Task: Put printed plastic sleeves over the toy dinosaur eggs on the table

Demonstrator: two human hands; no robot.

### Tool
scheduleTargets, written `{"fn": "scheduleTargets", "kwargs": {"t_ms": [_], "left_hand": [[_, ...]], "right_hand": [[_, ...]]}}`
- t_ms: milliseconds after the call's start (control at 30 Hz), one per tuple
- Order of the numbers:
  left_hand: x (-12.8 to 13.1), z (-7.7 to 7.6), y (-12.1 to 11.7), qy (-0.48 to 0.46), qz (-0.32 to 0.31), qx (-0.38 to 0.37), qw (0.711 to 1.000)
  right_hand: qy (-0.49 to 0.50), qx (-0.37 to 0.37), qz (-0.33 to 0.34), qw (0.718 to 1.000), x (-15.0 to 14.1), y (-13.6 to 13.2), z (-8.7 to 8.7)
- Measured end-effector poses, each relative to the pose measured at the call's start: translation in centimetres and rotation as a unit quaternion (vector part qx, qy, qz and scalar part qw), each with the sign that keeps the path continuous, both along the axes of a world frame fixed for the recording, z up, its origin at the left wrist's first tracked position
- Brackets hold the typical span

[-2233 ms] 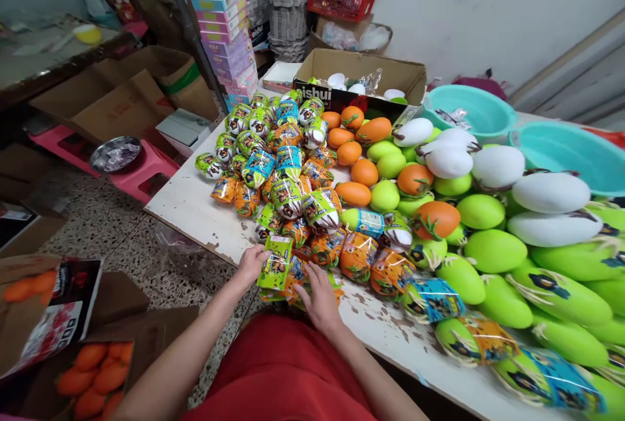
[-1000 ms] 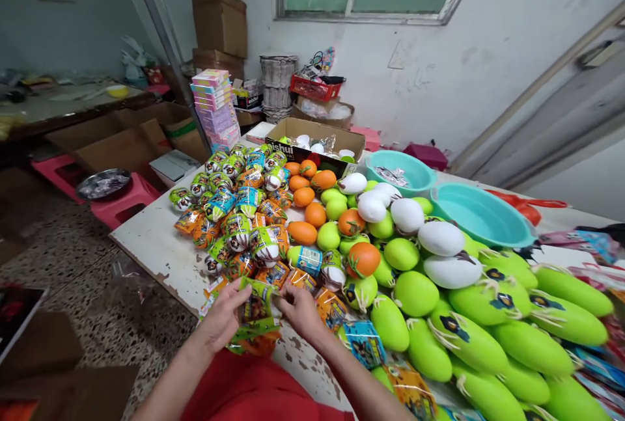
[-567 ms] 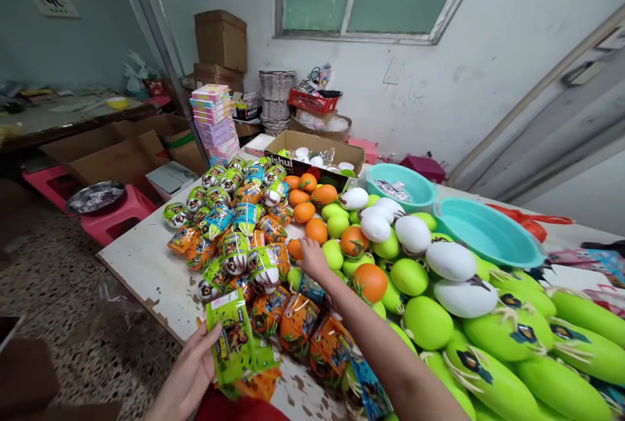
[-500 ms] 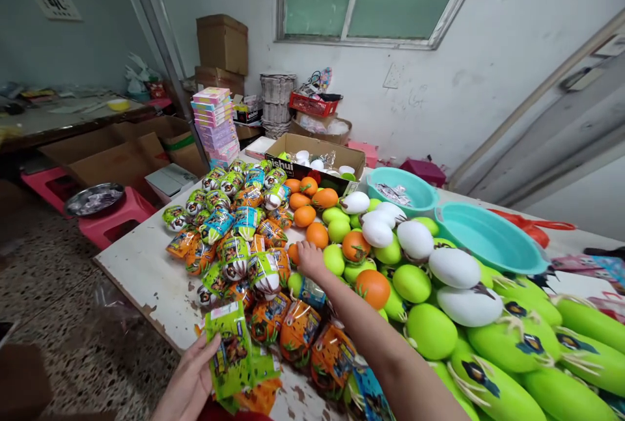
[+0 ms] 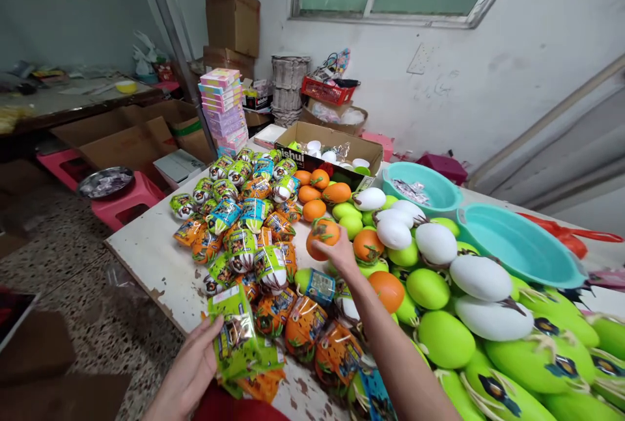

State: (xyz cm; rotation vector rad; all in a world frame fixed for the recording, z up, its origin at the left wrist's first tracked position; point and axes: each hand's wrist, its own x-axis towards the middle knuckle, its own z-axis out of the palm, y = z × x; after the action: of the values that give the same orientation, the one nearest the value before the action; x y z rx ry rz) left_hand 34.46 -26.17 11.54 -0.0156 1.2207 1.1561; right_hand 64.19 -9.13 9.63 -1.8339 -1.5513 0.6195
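Note:
My left hand [image 5: 193, 362] pinches a green printed plastic packet [image 5: 232, 333] near the front edge of the table. More green and orange packets [image 5: 261, 385] lie just under it. Over the middle of the pile my right hand [image 5: 342, 253] is closed on an orange plastic egg [image 5: 321, 233] with a green vine-like pattern. Below that egg lies a green egg with a blue printed wrap [image 5: 319, 286]. Wrapped eggs [image 5: 240, 242] in green, orange and blue film crowd the left side. Unwrapped white eggs [image 5: 390, 231] and green eggs [image 5: 446, 338] fill the right.
Behind the eggs stands an open carton [image 5: 359, 146] with white and green cups. Two turquoise basins [image 5: 517, 245] are at the back right, one with small silvery packets. Stacked small boxes [image 5: 222, 108] rise at the back left. A pink stool [image 5: 129, 196] carries a metal bowl.
My right hand has gone from reaching down among the eggs to holding an orange egg up. My left hand still holds the green packet, tilted slightly differently. The view has shifted a little.

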Motion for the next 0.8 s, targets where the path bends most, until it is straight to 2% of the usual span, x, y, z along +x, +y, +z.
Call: {"fn": "scheduleTargets", "kwargs": {"t_ms": [67, 100, 167, 200, 233, 367, 467, 500, 567, 667, 800], "left_hand": [[1.0, 0.8, 0.9, -0.012, -0.001, 0.003, 1.000], [1.6, 1.2, 1.3, -0.024, -0.005, 0.006, 1.000], [3.0, 1.9, 2.0, -0.052, -0.020, 0.022, 0.998], [3.6, 2.3, 2.3, -0.065, -0.030, 0.035, 0.997], [4.2, 2.6, 2.5, -0.073, -0.041, 0.047, 0.995], [5.2, 3.7, 2.8, -0.078, -0.094, 0.076, 0.990], [4.3, 4.3, 2.6, -0.058, -0.163, 0.087, 0.981], [3.8, 4.6, 2.5, -0.048, -0.189, 0.089, 0.977], [3.0, 5.1, 2.5, -0.033, -0.247, 0.094, 0.964], [2.8, 5.8, 2.8, -0.006, -0.331, 0.112, 0.937], [3.4, 6.1, 3.6, 0.056, -0.412, 0.130, 0.900]], "right_hand": [[0.158, 0.001, 0.013, 0.987, -0.2, -3.3, 1.0], [0.269, -0.003, 0.016, 0.963, -0.8, -5.1, 1.3], [0.481, -0.020, 0.003, 0.876, -2.4, -8.8, 1.6], [0.554, -0.032, -0.009, 0.832, -3.3, -10.5, 1.7], [0.596, -0.043, -0.021, 0.802, -4.2, -12.1, 1.7], [0.694, -0.105, -0.026, 0.712, -6.3, -16.5, 1.6], [0.750, -0.199, 0.002, 0.631, -5.3, -18.0, 1.5], [0.754, -0.236, 0.016, 0.613, -4.7, -18.2, 1.5], [0.738, -0.301, 0.046, 0.602, -3.4, -18.4, 1.5], [0.691, -0.370, 0.103, 0.612, -2.2, -18.5, 1.6], [0.650, -0.420, 0.200, 0.601, -2.9, -18.6, 1.8]]}}
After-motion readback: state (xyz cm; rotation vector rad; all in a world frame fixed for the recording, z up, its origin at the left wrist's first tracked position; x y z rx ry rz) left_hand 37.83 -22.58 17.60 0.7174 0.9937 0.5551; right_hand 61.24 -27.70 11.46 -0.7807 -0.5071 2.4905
